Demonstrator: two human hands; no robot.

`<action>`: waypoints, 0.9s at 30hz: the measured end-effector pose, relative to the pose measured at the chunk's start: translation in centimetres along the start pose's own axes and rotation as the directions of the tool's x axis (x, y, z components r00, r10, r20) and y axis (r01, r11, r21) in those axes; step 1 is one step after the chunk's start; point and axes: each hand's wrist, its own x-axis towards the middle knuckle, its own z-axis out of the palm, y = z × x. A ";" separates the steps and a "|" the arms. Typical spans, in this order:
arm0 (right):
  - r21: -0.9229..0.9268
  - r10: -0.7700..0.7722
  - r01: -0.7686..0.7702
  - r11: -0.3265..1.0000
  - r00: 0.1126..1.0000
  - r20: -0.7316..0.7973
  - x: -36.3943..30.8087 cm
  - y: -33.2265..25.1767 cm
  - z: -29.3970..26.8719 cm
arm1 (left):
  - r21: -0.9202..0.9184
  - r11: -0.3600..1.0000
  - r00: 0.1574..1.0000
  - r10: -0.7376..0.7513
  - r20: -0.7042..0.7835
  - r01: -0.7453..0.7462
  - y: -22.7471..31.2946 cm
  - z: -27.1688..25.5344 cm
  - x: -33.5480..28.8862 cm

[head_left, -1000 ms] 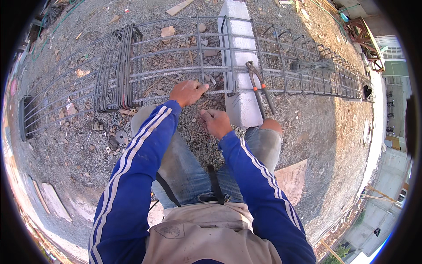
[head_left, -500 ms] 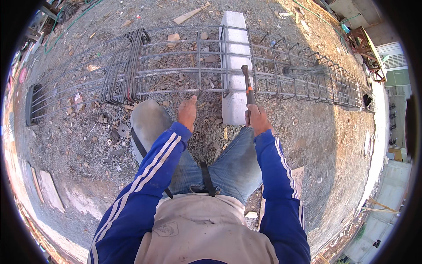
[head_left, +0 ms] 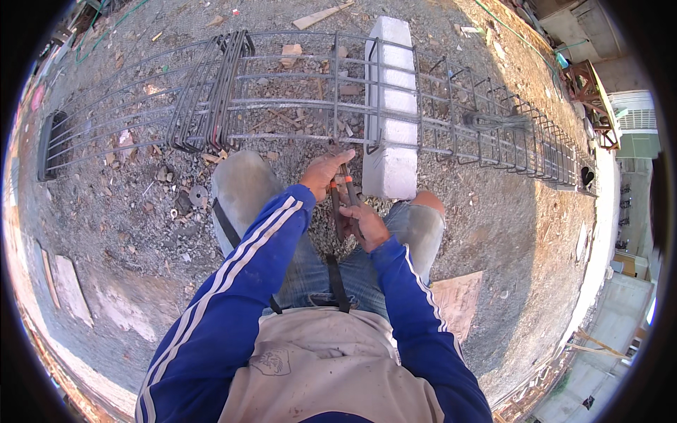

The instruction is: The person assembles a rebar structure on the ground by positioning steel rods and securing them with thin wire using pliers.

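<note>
Head view: left hand (head_left: 326,175) and right hand (head_left: 367,227) both grip orange-handled steel pincers (head_left: 343,201) at the grey rebar cage (head_left: 296,99); twist squarely, steadily.

A single head-worn fisheye view looks steeply down from just above the person's chest, close over both hands (head_left: 345,201), facing forward toward the rebar cage (head_left: 296,92) lying across the gravel beyond the knees.
</note>
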 end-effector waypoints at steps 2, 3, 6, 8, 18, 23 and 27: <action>0.044 0.014 -0.014 0.999 1.000 0.005 -0.3 -0.3 0.6 | 0.036 0.999 1.000 -0.007 -0.021 0.007 0.2 0.3 -0.4; 0.088 0.020 -0.021 0.996 1.000 0.012 -0.7 -0.6 0.9 | 0.057 0.998 0.999 -0.016 -0.041 0.019 0.3 0.4 -0.6; 0.139 0.055 -0.057 0.989 0.998 0.022 -1.3 -1.2 0.4 | 0.102 0.994 0.997 -0.043 -0.057 0.049 1.0 1.1 -1.5; 0.154 0.084 -0.089 0.984 0.996 0.036 -1.2 -1.2 -0.4 | 0.107 0.992 0.998 -0.058 -0.039 0.062 1.0 0.8 -1.7; -0.300 -0.167 0.068 0.951 0.933 -0.318 0.5 0.4 1.6 | -0.091 0.996 0.988 0.012 0.155 0.002 -0.4 0.1 0.2; 0.336 0.039 -0.050 0.941 0.998 0.040 -0.8 1.1 3.2 | 0.001 1.000 0.998 0.009 0.066 -0.009 -0.3 0.3 -0.3; 0.539 0.093 -0.118 0.834 0.993 0.072 -0.5 2.3 3.3 | -0.310 0.935 0.972 -0.112 0.206 0.174 -0.1 0.9 -0.2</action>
